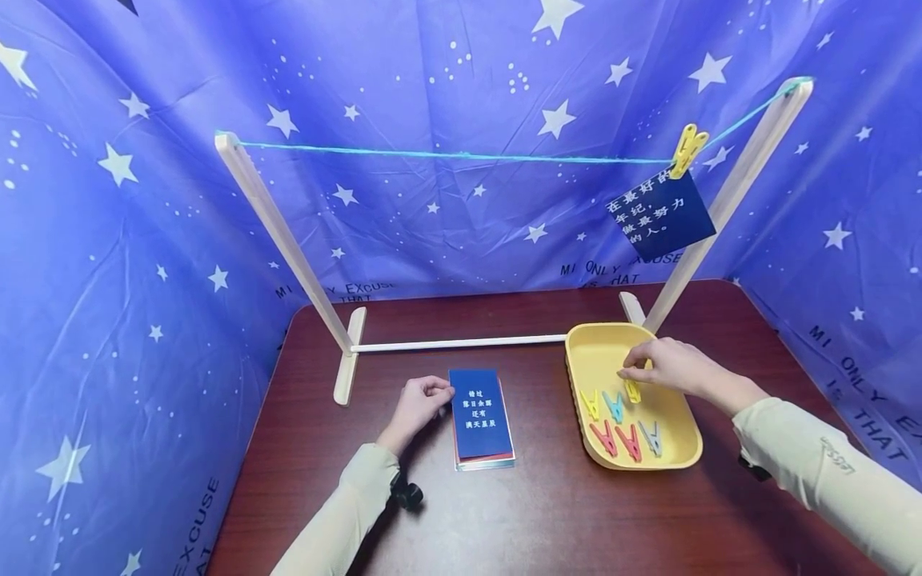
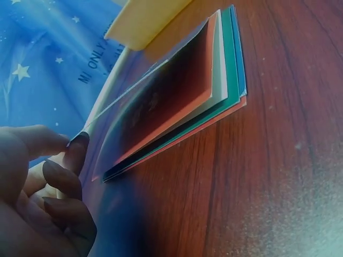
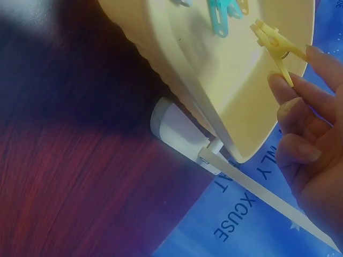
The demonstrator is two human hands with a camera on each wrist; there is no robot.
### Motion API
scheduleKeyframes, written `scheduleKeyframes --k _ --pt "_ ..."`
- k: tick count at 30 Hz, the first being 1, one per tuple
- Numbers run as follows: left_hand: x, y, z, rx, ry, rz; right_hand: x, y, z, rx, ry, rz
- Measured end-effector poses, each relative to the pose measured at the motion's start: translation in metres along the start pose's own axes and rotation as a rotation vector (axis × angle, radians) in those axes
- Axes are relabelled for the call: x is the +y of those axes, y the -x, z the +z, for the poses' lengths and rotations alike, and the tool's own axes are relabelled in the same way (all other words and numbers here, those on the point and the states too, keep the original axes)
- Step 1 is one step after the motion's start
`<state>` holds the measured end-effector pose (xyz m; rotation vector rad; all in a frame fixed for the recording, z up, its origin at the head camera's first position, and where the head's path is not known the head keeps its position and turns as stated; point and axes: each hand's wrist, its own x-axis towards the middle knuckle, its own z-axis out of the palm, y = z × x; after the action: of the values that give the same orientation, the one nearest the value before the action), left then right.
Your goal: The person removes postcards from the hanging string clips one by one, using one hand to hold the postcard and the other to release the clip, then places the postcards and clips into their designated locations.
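Observation:
My left hand (image 1: 420, 406) pinches the left edge of the top dark blue card (image 1: 481, 412), which has white writing. In the left wrist view that card's near edge is lifted, while the cards beneath, red, white and green (image 2: 231, 64) among them, lie on the table. Over the yellow tray (image 1: 598, 352), my right hand (image 1: 673, 366) holds a yellow clothespin (image 3: 276, 45) by its two handles, between thumb and fingers. Below it in the tray lie another yellow clothespin (image 1: 591, 405), a light blue one (image 1: 615, 407), two red ones (image 1: 630, 442) and a grey one (image 1: 651, 438).
A wooden frame (image 1: 288, 248) carries a turquoise string (image 1: 432, 154). Near its right post, a yellow clothespin (image 1: 689, 150) holds a tilted dark blue card (image 1: 661, 218). A white bar (image 1: 461, 343) joins the feet. Behind hangs a blue star-patterned curtain (image 1: 446, 72).

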<state>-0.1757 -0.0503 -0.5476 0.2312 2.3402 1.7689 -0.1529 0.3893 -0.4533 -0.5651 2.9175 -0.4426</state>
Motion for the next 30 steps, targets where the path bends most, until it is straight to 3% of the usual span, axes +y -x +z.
scheduleKeyframes --k 7,12,17,22,30 --pt "-0.001 -0.002 -0.001 0.009 -0.112 -0.034 0.001 0.002 0.003 -0.011 0.006 0.003" --pt "-0.001 -0.002 -0.001 0.014 -0.193 -0.021 -0.001 0.001 0.004 -0.007 0.044 0.011" --pt "-0.001 -0.002 0.000 0.015 -0.222 0.003 0.000 0.000 0.009 -0.007 0.074 0.015" --pt "0.000 -0.001 0.002 0.009 -0.221 -0.019 0.001 -0.001 0.015 -0.030 0.065 0.022" --pt "0.002 0.001 0.003 0.026 -0.293 -0.020 -0.003 -0.002 0.022 -0.087 0.040 0.088"
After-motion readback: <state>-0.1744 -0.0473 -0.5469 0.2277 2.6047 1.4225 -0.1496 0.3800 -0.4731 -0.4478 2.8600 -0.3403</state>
